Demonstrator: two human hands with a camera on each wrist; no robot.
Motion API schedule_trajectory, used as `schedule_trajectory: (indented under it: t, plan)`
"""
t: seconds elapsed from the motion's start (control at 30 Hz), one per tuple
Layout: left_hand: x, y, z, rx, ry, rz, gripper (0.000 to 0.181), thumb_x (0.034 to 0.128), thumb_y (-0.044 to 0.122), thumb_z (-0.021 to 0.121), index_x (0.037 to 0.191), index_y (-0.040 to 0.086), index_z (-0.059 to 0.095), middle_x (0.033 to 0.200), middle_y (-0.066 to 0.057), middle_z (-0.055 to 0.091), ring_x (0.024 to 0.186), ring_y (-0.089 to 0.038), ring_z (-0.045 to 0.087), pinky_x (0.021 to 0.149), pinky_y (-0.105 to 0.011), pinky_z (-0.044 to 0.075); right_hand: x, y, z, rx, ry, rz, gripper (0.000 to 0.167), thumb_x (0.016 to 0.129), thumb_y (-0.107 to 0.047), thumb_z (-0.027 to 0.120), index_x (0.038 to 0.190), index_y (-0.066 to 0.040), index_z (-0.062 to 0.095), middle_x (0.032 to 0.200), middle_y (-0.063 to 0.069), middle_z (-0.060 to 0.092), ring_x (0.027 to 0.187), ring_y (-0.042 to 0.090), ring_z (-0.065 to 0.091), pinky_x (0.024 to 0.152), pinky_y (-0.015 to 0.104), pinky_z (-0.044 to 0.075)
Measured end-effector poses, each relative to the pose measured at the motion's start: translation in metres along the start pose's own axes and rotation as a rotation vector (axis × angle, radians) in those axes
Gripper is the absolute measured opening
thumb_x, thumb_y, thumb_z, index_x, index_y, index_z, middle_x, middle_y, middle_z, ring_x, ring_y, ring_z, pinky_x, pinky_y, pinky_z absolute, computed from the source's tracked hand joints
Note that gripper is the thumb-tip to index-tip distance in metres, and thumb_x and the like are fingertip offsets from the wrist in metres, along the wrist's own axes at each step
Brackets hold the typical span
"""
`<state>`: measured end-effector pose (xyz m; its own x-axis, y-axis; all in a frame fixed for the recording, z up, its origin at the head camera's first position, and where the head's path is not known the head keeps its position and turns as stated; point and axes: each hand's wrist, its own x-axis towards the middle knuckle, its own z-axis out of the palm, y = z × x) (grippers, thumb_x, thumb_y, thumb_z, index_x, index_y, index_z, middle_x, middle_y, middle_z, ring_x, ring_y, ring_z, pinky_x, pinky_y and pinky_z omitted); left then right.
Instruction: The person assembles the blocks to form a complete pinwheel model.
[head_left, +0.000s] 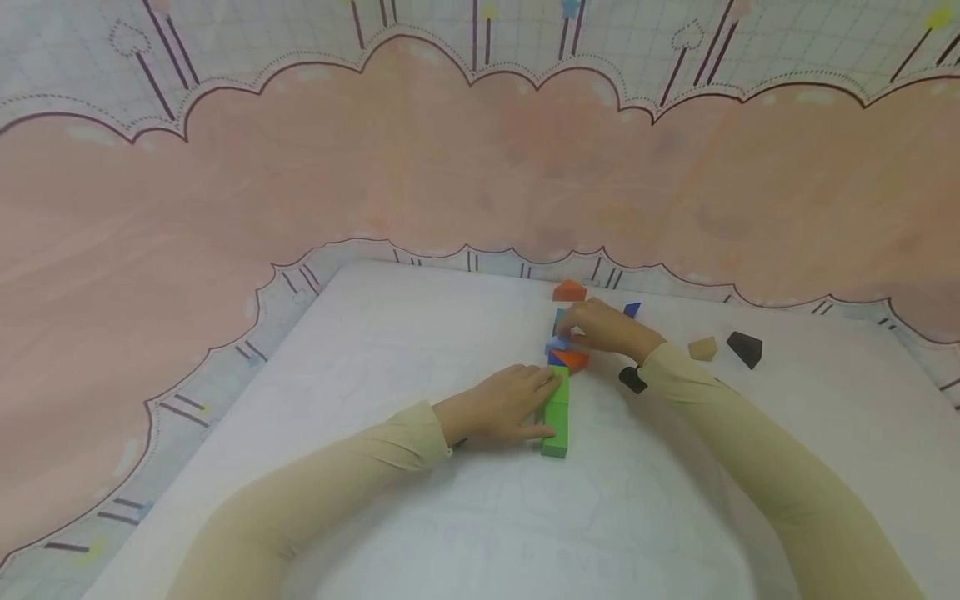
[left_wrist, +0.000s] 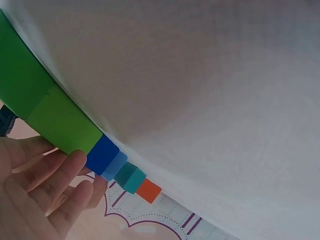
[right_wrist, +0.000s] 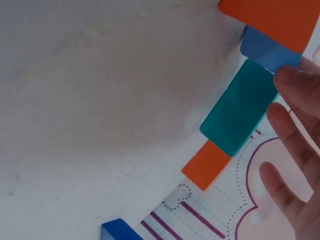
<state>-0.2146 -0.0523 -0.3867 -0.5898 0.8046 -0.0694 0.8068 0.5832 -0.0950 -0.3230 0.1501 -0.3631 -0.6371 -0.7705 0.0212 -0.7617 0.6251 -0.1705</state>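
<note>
Two green blocks (head_left: 557, 427) stand end to end in a row on the white table. My left hand (head_left: 504, 404) rests along their left side, its fingers fairly straight, thumb at the near block and fingertips at the far one. Beyond them in the row come a dark blue block (left_wrist: 102, 154), an orange triangular block (head_left: 572, 360) on its right, and a light blue block (right_wrist: 267, 49). My right hand (head_left: 607, 327) holds the light blue block by its edge with its fingertips. A teal block (right_wrist: 240, 107) and an orange block (head_left: 570, 291) follow behind.
Right of the row lie a blue block (head_left: 632, 310), a tan block (head_left: 702, 348), a large black block (head_left: 746, 349) and a smaller black block (head_left: 632, 380) close to the right sleeve. A patterned cloth (head_left: 450, 167) hangs behind the table (head_left: 420, 333).
</note>
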Motion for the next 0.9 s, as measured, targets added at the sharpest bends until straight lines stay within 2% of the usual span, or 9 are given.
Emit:
schedule_trajectory:
  t: [0.43,0.9]
  plan:
    - [-0.0008,0.0018,0.0005,-0.004,-0.009,-0.009,0.078,0.0923,0.059,0.041,0.146,0.004,0.029,0.146,-0.01,0.037,0.134,-0.022,0.039,0.113,-0.034,0.032,-0.0005,-0.0015,0.0005,0.029,-0.048,0.044,0.014,0.084,-0.005,0.067,0.095,-0.011,0.073,0.099,0.003,0.072,0.097,0.02,0.064,0.092,0.037,0.052]
    - [-0.0015,0.0036,-0.0027,0.015,-0.008,0.006,0.078,0.0924,0.059,0.041,0.146,0.002,0.03,0.145,-0.011,0.038,0.132,-0.022,0.041,0.112,-0.034,0.034,-0.003,-0.0033,0.0004,0.058,-0.031,0.01,0.016,0.083,-0.001,0.067,0.095,-0.008,0.073,0.1,0.006,0.072,0.099,0.023,0.065,0.092,0.038,0.052]
